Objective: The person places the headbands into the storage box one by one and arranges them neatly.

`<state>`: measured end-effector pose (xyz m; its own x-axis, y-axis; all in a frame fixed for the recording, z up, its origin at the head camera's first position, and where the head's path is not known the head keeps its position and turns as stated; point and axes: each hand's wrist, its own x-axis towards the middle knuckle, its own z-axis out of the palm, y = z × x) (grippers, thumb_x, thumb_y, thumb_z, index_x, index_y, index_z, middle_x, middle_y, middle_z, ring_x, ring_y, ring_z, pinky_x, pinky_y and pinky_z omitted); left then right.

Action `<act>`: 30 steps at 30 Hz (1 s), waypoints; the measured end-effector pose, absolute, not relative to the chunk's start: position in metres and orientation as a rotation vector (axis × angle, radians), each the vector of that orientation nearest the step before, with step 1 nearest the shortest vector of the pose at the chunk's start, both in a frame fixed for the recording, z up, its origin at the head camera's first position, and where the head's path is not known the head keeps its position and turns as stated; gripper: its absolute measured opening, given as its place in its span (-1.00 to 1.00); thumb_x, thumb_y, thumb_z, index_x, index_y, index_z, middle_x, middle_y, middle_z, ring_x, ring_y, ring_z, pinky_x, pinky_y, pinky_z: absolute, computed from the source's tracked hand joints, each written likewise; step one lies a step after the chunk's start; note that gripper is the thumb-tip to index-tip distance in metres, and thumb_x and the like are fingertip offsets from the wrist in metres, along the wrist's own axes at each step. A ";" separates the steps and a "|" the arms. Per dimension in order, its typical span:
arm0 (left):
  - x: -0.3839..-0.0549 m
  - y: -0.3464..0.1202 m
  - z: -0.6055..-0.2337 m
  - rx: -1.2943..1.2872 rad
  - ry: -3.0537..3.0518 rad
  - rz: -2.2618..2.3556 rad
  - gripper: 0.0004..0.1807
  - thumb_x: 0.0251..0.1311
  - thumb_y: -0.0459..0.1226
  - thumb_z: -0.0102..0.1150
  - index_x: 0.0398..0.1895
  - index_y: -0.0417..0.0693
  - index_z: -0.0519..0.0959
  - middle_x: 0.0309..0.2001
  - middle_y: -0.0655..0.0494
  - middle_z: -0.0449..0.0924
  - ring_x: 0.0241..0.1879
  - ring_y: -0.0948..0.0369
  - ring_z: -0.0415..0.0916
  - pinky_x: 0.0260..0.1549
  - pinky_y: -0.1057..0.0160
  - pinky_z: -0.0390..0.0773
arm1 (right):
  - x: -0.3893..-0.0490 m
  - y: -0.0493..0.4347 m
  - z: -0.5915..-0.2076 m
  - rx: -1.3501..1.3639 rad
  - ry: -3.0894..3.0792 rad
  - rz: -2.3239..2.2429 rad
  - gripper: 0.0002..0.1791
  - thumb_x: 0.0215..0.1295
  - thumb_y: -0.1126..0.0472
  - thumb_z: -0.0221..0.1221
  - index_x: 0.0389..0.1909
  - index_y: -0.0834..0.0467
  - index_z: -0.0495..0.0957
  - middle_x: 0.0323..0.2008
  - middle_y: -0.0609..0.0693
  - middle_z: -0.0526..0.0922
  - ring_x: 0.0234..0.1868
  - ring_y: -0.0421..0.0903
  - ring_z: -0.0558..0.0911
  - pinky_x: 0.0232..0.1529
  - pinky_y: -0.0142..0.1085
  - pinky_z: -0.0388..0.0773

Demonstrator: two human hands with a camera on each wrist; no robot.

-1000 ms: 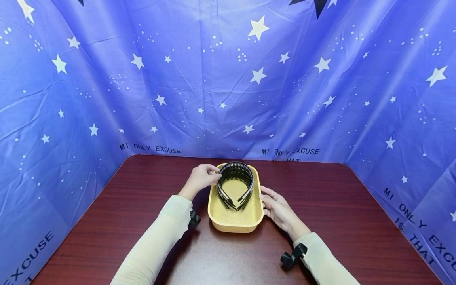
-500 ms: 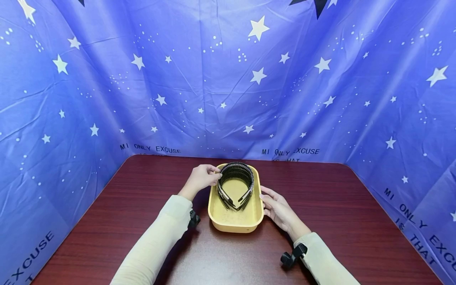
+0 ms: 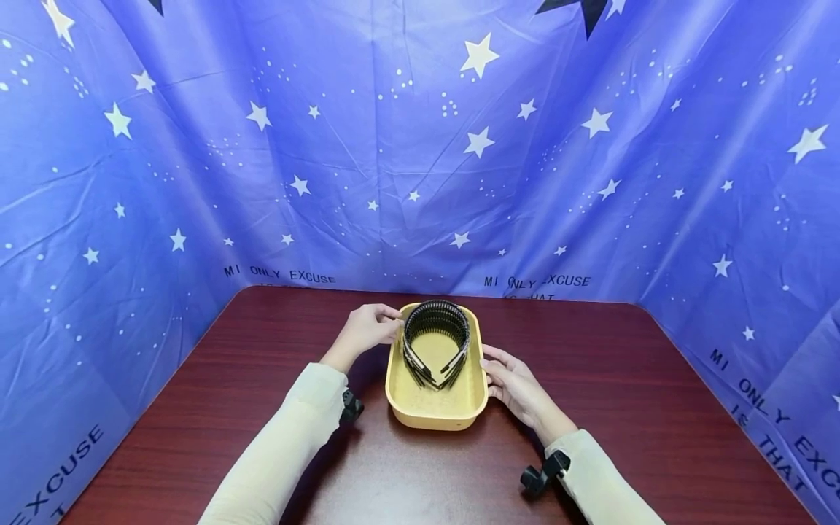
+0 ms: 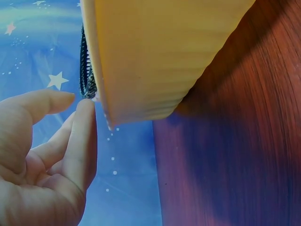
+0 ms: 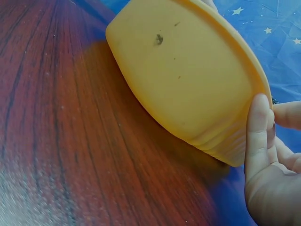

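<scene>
Several black toothed headbands lie nested together at the far end of a yellow plastic tub, their tips toward the near end. My left hand is at the tub's far left, fingertips right by the rim and just off the headbands. In the left wrist view, a gap shows between that hand's thumb and forefinger, with nothing held. On the other side, my right hand pinches the tub's right rim, thumb over the edge and fingers against the outer wall.
The tub stands on a dark red wood-grain table. A blue curtain with white stars hangs round the back and both sides. A black wrist camera sits at the right cuff.
The left hand has let go of the headbands' left side and drawn slightly left. The right hand has kept its hold on the rim; the head view has shifted a little.
</scene>
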<state>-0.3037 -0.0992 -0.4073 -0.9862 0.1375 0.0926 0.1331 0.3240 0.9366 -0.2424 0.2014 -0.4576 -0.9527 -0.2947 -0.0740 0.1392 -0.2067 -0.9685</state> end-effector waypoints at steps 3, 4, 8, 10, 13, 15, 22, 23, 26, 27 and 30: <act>-0.301 -0.100 -0.405 0.272 2.554 1.802 -0.74 0.24 -0.36 0.30 -0.05 -0.31 0.66 -0.33 -0.08 0.73 -0.41 0.12 0.70 -0.35 0.18 0.71 | -0.243 0.203 -0.457 -0.204 1.791 -2.227 -0.36 0.52 0.29 0.04 0.49 0.37 0.06 -0.19 0.08 0.66 -0.35 -0.16 0.62 -0.40 -0.39 0.59; -0.300 -0.101 -0.404 0.276 2.556 1.800 -0.74 0.24 -0.36 0.30 -0.04 -0.31 0.66 -0.32 -0.10 0.73 -0.40 0.11 0.71 -0.34 0.19 0.71 | -0.244 0.203 -0.457 -0.212 1.798 -2.223 -0.36 0.52 0.29 0.04 0.49 0.38 0.06 -0.20 0.07 0.67 -0.36 -0.16 0.62 -0.40 -0.39 0.59; -0.295 -0.103 -0.401 0.291 2.570 1.768 -0.74 0.27 -0.37 0.28 -0.02 -0.32 0.65 -0.29 -0.13 0.73 -0.36 0.08 0.72 -0.32 0.20 0.71 | -0.244 0.205 -0.456 -0.234 1.811 -2.207 -0.35 0.51 0.29 0.06 0.47 0.40 0.05 -0.23 0.05 0.68 -0.37 -0.16 0.62 -0.39 -0.38 0.60; -0.294 -0.106 -0.401 0.296 2.582 1.752 -0.75 0.28 -0.36 0.28 -0.02 -0.31 0.65 -0.28 -0.14 0.73 -0.34 0.06 0.71 -0.32 0.21 0.71 | -0.244 0.206 -0.456 -0.243 1.813 -2.202 -0.35 0.50 0.29 0.06 0.47 0.41 0.05 -0.23 0.04 0.68 -0.37 -0.15 0.62 -0.38 -0.37 0.60; -0.292 -0.110 -0.402 0.309 2.591 1.737 -0.74 0.28 -0.35 0.28 -0.02 -0.31 0.65 -0.26 -0.19 0.72 -0.30 -0.03 0.70 -0.28 0.14 0.71 | -0.244 0.207 -0.456 -0.241 1.822 -2.195 -0.36 0.49 0.29 0.07 0.47 0.39 0.07 -0.23 0.05 0.68 -0.36 -0.14 0.63 -0.38 -0.36 0.61; -0.290 -0.114 -0.402 0.315 2.593 1.734 -0.74 0.28 -0.36 0.27 -0.01 -0.32 0.64 -0.24 -0.23 0.71 -0.24 -0.11 0.69 -0.25 0.08 0.71 | -0.244 0.207 -0.456 -0.238 1.833 -2.185 -0.35 0.49 0.29 0.07 0.47 0.40 0.07 -0.22 0.06 0.68 -0.36 -0.14 0.63 -0.38 -0.36 0.61; -0.285 -0.124 -0.403 0.324 2.621 1.714 -0.74 0.28 -0.38 0.25 0.00 -0.31 0.64 -0.21 -0.27 0.70 -0.22 -0.16 0.68 -0.28 0.15 0.71 | -0.243 0.206 -0.453 -0.202 1.887 -2.156 -0.38 0.47 0.31 0.08 0.46 0.34 0.13 -0.18 0.09 0.62 -0.38 -0.17 0.59 -0.40 -0.39 0.57; -0.284 -0.126 -0.404 0.333 2.625 1.705 -0.74 0.28 -0.38 0.24 0.00 -0.31 0.63 -0.20 -0.28 0.70 -0.22 -0.16 0.68 -0.28 0.14 0.71 | -0.243 0.207 -0.452 -0.198 1.897 -2.147 -0.38 0.46 0.31 0.08 0.46 0.34 0.13 -0.18 0.09 0.61 -0.38 -0.19 0.58 -0.40 -0.40 0.56; -0.281 -0.129 -0.405 0.340 2.647 1.669 -0.74 0.26 -0.37 0.25 -0.01 -0.27 0.65 -0.21 -0.25 0.70 -0.23 -0.16 0.68 -0.27 0.10 0.71 | -0.242 0.208 -0.451 -0.198 1.930 -2.117 -0.37 0.44 0.30 0.11 0.45 0.33 0.15 -0.18 0.09 0.58 -0.39 -0.21 0.56 -0.40 -0.40 0.56; -0.280 -0.131 -0.405 0.353 2.657 1.652 -0.74 0.25 -0.37 0.24 -0.01 -0.26 0.65 -0.22 -0.24 0.70 -0.24 -0.16 0.68 -0.26 0.08 0.71 | -0.242 0.209 -0.451 -0.210 1.948 -2.103 -0.37 0.44 0.30 0.11 0.45 0.35 0.16 -0.17 0.11 0.58 -0.37 -0.21 0.56 -0.40 -0.40 0.57; -0.278 -0.134 -0.405 0.397 2.688 1.589 -0.74 0.23 -0.36 0.23 -0.02 -0.20 0.66 -0.22 -0.22 0.71 -0.27 -0.16 0.68 -0.27 0.04 0.70 | -0.241 0.212 -0.450 -0.235 2.001 -2.060 -0.39 0.45 0.28 0.11 0.43 0.35 0.18 -0.12 0.15 0.57 -0.32 -0.17 0.59 -0.38 -0.37 0.60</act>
